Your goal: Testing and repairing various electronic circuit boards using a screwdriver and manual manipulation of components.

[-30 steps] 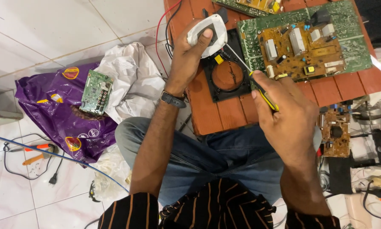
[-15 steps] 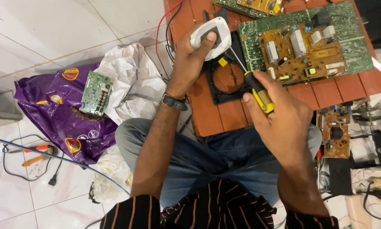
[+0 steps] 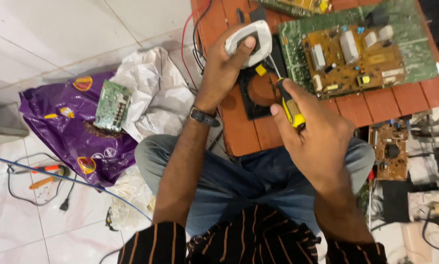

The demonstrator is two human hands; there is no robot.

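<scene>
Left hand point(image 3: 222, 73) clenched round white plastic part point(image 3: 251, 41), pinning it against black frame point(image 3: 258, 90) on red slatted surface point(image 3: 239, 132). Right hand point(image 3: 317, 137) clenched on yellow-black screwdriver point(image 3: 289, 103), shaft angled up under white part. Tip hidden. Best: keep part pinned, shaft in line, light pressure, clear of green circuit board point(image 3: 359, 46) just beside.

Yellow-and-black screwdriver point(image 3: 289, 103), white casing point(image 3: 251, 41) (purple bag point(image 3: 77, 132) nearby)

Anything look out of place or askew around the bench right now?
Yes. A small green circuit board lies loose on a crumpled purple bag on the floor, away from the boards on the red table. Cables and tools are strewn across the tiles.
</scene>
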